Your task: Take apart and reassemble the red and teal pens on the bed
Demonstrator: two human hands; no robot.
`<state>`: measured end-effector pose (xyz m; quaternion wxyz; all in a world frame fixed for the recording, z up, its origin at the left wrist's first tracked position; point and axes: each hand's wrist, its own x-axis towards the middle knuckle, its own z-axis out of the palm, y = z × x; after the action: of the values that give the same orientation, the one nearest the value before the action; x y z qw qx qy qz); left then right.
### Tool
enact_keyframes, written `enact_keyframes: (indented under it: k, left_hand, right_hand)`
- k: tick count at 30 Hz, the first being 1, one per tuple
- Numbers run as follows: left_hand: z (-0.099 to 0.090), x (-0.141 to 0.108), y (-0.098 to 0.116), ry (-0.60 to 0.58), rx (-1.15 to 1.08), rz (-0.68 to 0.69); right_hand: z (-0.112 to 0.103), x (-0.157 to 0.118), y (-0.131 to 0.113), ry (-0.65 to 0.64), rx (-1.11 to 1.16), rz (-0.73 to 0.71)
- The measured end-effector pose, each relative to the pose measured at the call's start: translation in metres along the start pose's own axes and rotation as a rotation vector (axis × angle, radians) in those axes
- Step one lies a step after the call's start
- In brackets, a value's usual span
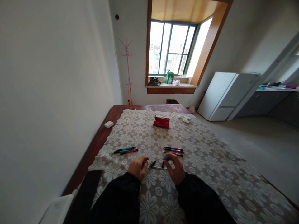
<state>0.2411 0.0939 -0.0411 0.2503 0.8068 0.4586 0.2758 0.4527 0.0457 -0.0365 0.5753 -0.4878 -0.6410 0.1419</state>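
My left hand (138, 167) is curled, with a dark-tipped pen part (152, 164) sticking out past its fingers. Thumb and fingers of my right hand (175, 168) pinch a small teal pen part (166, 157). Just below it is a short black piece (163, 165); whether the two are joined is unclear. A thin pale refill-like stick (159, 168) lies between the hands. Beyond my left hand is a group of teal, black and red pens (126, 150). A similar group of pens (173, 150) lies beyond my right hand.
A flowered cloth (149, 205) covers most of the wooden table (88, 155). Farther back lie a red pouch (161, 122) and crumpled white tissue (184, 119). A white adapter (108, 124) sits near the left wall. A dark flat object (90, 186) lies at left front.
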Motion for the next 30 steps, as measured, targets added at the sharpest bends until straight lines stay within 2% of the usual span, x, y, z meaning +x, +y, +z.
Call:
enact_keyframes:
  k: [3,5,7,11,15,19,22,26,28,30]
  left_hand:
    - [-0.001,0.0,0.003,-0.002,0.005,-0.005]
    - [-0.001,0.001,0.004,-0.006,0.02,-0.036]
    - [-0.001,0.002,0.004,-0.019,0.012,-0.046]
    - [-0.001,0.002,-0.002,-0.038,-0.075,-0.061]
    - [0.002,0.003,-0.008,-0.022,-0.079,-0.105]
    - [0.003,0.005,-0.004,-0.011,-0.005,-0.093]
    - [0.001,0.005,0.004,-0.053,0.024,-0.074]
    - [-0.015,-0.001,0.013,-0.124,-0.028,-0.086]
    - [-0.032,-0.01,0.012,-0.164,-0.028,-0.082]
    - [-0.056,-0.025,0.006,-0.112,0.071,-0.117]
  right_hand:
    - [-0.004,0.003,0.006,0.056,-0.029,0.013]
    - [-0.008,0.006,0.011,0.001,-0.089,-0.044]
    - [-0.012,0.009,0.016,0.02,-0.12,-0.066]
    - [-0.018,0.014,0.024,0.148,-0.166,0.081]
    - [-0.019,0.015,0.032,0.194,-0.048,0.187]
    - [-0.02,0.014,0.033,0.159,-0.093,0.168]
    - [-0.021,0.012,0.031,0.13,-0.132,0.126]
    - [-0.02,0.012,0.031,0.106,-0.142,0.091]
    - [-0.021,0.012,0.032,0.094,-0.142,0.078]
    - [-0.02,0.012,0.035,0.087,-0.136,0.064]
